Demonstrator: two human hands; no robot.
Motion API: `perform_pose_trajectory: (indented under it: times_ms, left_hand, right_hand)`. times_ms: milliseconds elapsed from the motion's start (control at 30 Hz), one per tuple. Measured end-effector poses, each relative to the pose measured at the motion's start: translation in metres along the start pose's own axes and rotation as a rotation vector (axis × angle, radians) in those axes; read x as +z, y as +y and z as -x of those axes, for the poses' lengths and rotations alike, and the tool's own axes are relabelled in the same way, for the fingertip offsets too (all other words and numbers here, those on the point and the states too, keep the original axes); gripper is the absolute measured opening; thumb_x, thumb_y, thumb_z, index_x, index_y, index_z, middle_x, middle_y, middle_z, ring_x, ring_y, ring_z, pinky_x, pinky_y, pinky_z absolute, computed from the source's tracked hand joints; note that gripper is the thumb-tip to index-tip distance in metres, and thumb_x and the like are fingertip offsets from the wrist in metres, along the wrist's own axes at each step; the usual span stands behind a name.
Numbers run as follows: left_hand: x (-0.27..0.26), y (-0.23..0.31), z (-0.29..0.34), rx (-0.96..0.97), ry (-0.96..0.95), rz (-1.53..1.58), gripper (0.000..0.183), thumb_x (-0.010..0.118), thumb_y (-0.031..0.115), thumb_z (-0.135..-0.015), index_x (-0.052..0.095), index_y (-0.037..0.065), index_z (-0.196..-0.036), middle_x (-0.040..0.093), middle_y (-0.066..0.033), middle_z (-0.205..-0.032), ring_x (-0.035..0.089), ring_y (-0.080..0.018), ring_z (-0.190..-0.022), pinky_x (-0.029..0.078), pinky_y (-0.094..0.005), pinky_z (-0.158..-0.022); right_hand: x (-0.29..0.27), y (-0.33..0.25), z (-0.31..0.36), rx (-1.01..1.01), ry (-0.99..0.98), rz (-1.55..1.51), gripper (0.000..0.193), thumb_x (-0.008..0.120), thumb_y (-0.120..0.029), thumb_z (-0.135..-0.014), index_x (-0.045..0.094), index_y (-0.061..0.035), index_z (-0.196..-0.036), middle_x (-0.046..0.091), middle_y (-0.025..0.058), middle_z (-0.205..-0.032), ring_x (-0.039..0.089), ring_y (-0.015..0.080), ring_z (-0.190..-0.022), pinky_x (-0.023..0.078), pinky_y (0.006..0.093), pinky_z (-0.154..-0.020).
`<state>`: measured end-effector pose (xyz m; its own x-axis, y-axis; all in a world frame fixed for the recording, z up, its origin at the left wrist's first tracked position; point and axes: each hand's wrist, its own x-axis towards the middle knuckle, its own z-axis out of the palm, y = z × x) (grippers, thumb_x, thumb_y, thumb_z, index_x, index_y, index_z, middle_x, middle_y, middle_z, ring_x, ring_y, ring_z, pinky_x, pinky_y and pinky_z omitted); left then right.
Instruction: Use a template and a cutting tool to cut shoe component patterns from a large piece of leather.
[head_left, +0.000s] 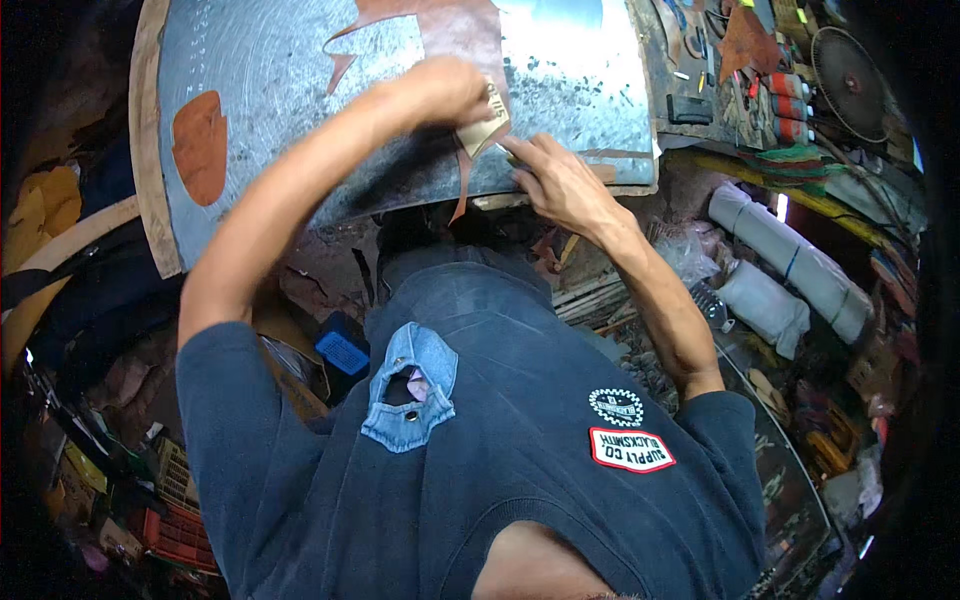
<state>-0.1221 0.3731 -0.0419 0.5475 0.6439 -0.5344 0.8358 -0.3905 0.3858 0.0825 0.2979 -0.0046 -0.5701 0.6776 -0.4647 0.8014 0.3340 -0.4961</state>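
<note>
Brown leather (460,28) on metal-topped desk (265,80), narrow strip reaching past near edge. Cream template (481,136) atop it. L hand (455,92) on template — fingers mostly hidden, can't tell if pinching or just pressing. R hand (570,185) near-right of it, fingers closed on slim tool (508,155), prob. blade. Risk: template slips if L pressure eases; blade might then nick leather or L fingers. Tool tip unclear; leather's far end cut off.

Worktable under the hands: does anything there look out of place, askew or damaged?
A narrow brown strip hangs over the near edge of the table, looking untidy because the rounded brown piece lies flat, wholly on top.
</note>
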Motion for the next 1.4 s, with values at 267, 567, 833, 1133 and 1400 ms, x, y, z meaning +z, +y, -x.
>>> perform_pose_trajectory:
  times_ms: [267, 567, 833, 1133, 1400]
  left_hand:
    - [-0.083, 0.014, 0.0, -0.04, -0.292, 0.414, 0.06, 0.064, 0.051, -0.088, 0.061, 0.004, -0.127, 0.068, -0.0117, -0.115, 0.068, -0.0247, -0.092, 0.055, -0.0339, -0.08]
    - [-0.041, -0.008, -0.053, 0.412, -0.132, 0.316, 0.075, 0.063, 0.063, -0.083, 0.054, 0.01, -0.135, 0.055, -0.0126, -0.137, 0.048, -0.0275, -0.127, 0.038, -0.0442, -0.105]
    - [-0.02, -0.017, -0.097, 0.381, -0.39, 0.538, 0.072, 0.075, 0.054, -0.078, 0.057, 0.009, -0.132, 0.059, -0.0141, -0.13, 0.055, -0.027, -0.117, 0.046, -0.0434, -0.096]
    - [-0.026, -0.011, -0.035, 0.45, 0.071, 0.244, 0.049, 0.06, 0.047, -0.088, 0.064, 0.009, -0.118, 0.065, -0.0172, -0.116, 0.063, -0.0316, -0.103, 0.05, -0.0474, -0.088]
    - [-0.007, -0.002, -0.035, 0.4, -0.184, -0.414, 0.032, 0.052, 0.035, -0.092, 0.069, 0.011, -0.105, 0.069, -0.0098, -0.111, 0.067, -0.0318, -0.098, 0.052, -0.045, -0.086]
  right_hand:
    - [0.055, -0.02, -0.087, 0.095, 0.38, 0.049, 0.033, 0.06, -0.017, -0.089, 0.064, -0.0073, -0.121, 0.067, 0.026, -0.091, 0.066, 0.0419, -0.083, 0.053, 0.0483, -0.075]
    - [0.071, -0.03, -0.107, 0.057, 0.58, 0.178, 0.036, 0.058, -0.021, -0.091, 0.06, -0.0094, -0.125, 0.066, 0.0258, -0.096, 0.067, 0.0396, -0.087, 0.055, 0.0473, -0.077]
    - [0.076, -0.032, -0.112, 0.038, 0.587, 0.213, 0.038, 0.057, -0.021, -0.092, 0.056, -0.0116, -0.129, 0.065, 0.0258, -0.099, 0.066, 0.0413, -0.087, 0.055, 0.0505, -0.076]
    - [0.066, -0.039, -0.084, 0.035, 0.568, 0.11, 0.031, 0.058, -0.018, -0.09, 0.064, -0.0085, -0.118, 0.064, 0.0294, -0.1, 0.065, 0.0436, -0.089, 0.054, 0.0498, -0.077]
    - [0.068, -0.032, -0.054, 0.124, 0.453, 0.056, 0.025, 0.059, -0.013, -0.086, 0.065, -0.0044, -0.109, 0.064, 0.0294, -0.099, 0.063, 0.0464, -0.088, 0.052, 0.0496, -0.076]
